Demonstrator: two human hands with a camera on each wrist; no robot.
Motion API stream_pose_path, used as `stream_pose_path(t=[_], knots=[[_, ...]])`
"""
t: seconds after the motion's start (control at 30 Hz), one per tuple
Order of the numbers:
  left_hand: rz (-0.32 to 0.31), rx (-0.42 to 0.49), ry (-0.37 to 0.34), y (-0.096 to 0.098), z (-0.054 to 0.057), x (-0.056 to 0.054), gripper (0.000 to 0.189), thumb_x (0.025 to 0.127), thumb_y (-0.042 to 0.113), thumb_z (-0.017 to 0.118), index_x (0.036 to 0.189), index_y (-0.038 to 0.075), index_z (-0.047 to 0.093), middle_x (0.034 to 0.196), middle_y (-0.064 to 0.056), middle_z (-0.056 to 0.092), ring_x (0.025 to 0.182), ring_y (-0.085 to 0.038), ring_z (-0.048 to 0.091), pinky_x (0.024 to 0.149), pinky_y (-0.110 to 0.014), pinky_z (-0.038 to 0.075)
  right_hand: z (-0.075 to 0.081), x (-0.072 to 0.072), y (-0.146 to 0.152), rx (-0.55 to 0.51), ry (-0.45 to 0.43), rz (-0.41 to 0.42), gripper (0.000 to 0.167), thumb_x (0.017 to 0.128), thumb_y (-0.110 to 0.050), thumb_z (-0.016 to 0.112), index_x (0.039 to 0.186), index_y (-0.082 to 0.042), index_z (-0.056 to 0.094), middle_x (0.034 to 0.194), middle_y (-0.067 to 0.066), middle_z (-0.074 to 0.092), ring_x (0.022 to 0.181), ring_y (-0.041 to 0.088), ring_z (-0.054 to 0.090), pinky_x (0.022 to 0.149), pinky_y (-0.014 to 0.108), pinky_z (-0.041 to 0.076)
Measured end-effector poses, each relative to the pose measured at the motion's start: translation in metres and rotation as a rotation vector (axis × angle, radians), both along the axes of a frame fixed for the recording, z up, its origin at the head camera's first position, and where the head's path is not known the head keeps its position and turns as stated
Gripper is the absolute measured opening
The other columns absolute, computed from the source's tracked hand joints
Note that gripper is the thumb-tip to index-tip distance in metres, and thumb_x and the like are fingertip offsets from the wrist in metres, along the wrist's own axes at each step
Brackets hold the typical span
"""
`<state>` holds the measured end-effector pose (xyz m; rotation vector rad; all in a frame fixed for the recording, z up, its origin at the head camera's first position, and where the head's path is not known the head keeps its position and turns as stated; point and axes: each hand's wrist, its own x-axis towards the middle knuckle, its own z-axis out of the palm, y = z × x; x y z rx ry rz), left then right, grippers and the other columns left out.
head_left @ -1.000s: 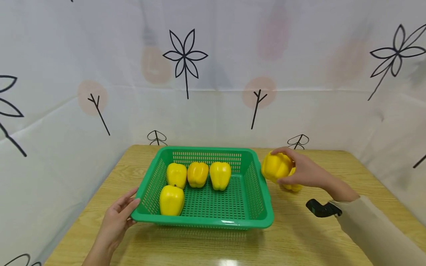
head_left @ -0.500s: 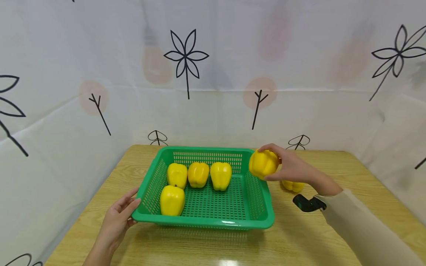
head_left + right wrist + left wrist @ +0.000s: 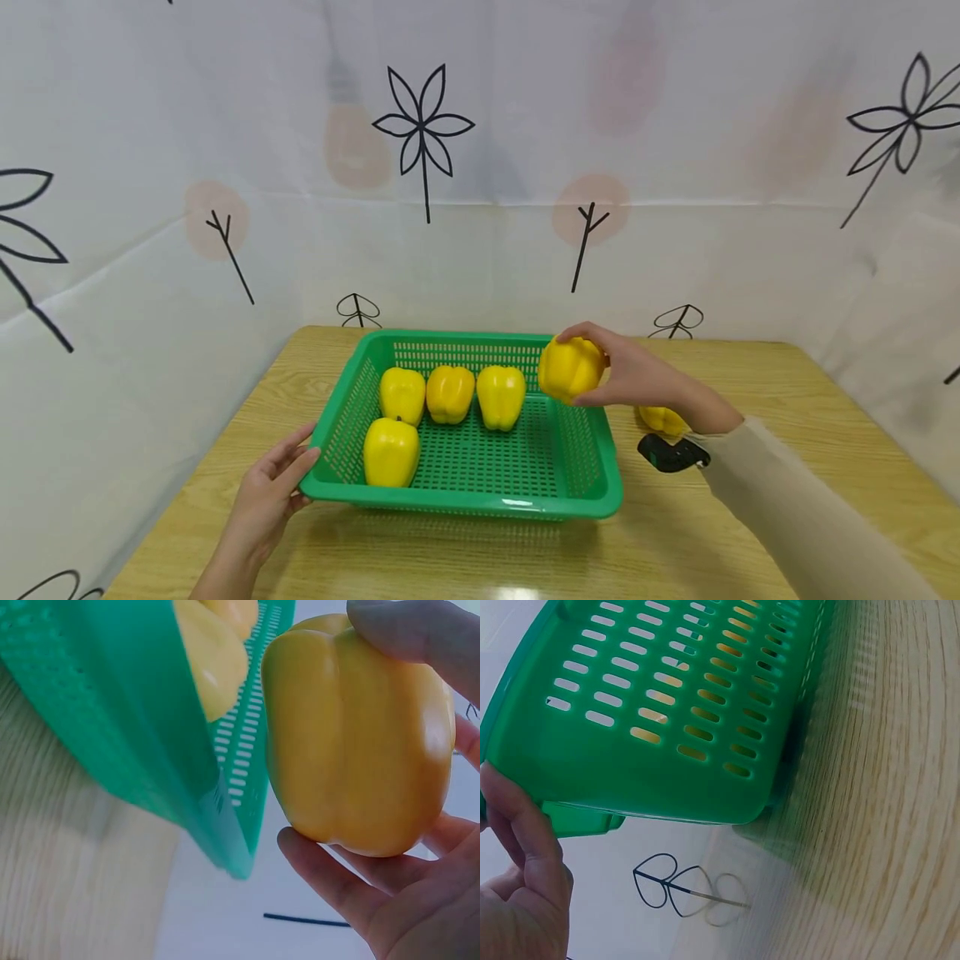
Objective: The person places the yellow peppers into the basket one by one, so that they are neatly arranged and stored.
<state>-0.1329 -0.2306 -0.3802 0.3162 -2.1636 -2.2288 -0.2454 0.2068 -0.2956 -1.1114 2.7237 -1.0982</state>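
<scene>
In the head view, my right hand (image 3: pixel 637 375) holds a yellow bell pepper (image 3: pixel 570 369) above the right back part of a green perforated basket (image 3: pixel 465 500). The right wrist view shows the thumb on one side of this bell pepper (image 3: pixel 360 742) and the fingers on the other. My left hand (image 3: pixel 262 492) grips the basket's left rim, thumb on top; in the left wrist view its fingers (image 3: pixel 536 847) curl at the rim. Inside the basket, several yellow bell peppers stand in the left and middle, among them one at the front left (image 3: pixel 392 454).
Another yellow bell pepper (image 3: pixel 662 420) lies on the wooden table (image 3: pixel 720 500) to the right of the basket, partly hidden behind my right wrist. A black wrist device (image 3: pixel 671 454) sits at the right sleeve. Behind the table hangs a white patterned cloth (image 3: pixel 495 250).
My right hand has carried the bell pepper leftward, from outside the basket's right rim to over its inside. The left hand has kept its hold on the rim, and the basket stays in place.
</scene>
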Motion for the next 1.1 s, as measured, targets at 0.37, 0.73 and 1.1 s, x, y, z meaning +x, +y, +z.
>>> stream_pose_path(t=[0.37, 0.73, 1.1], knots=[[0.006, -0.004, -0.011, -0.001, 0.000, -0.001, 0.057, 0.091, 0.028, 0.062, 0.141, 0.012, 0.040, 0.102, 0.004, 0.055, 0.066, -0.007, 0.052, 0.055, -0.020, 0.047, 0.003, -0.005, -0.026, -0.027, -0.038, 0.087, 0.070, 0.069, -0.011, 0.082, 0.128, -0.015, 0.044, 0.122, 0.011, 0.048, 0.088, 0.024, 0.054, 0.071, 0.034, 0.051], [0.008, 0.006, -0.013, -0.001, -0.001, -0.003, 0.056, 0.091, 0.028, 0.063, 0.140, 0.013, 0.041, 0.101, 0.004, 0.055, 0.066, -0.007, 0.052, 0.055, -0.020, 0.047, -0.001, -0.007, -0.056, -0.019, -0.016, 0.141, 0.069, 0.070, -0.014, 0.082, 0.128, -0.016, 0.045, 0.122, 0.008, 0.049, 0.088, 0.021, 0.053, 0.071, 0.036, 0.051], [-0.007, 0.004, 0.007, -0.003, -0.003, -0.002, 0.055, 0.092, 0.027, 0.061, 0.140, 0.012, 0.041, 0.101, 0.004, 0.056, 0.067, -0.007, 0.053, 0.055, -0.020, 0.047, -0.012, -0.012, -0.084, 0.020, -0.034, 0.165, 0.068, 0.070, -0.017, 0.082, 0.126, -0.019, 0.045, 0.124, 0.004, 0.048, 0.087, 0.019, 0.053, 0.072, 0.034, 0.050]])
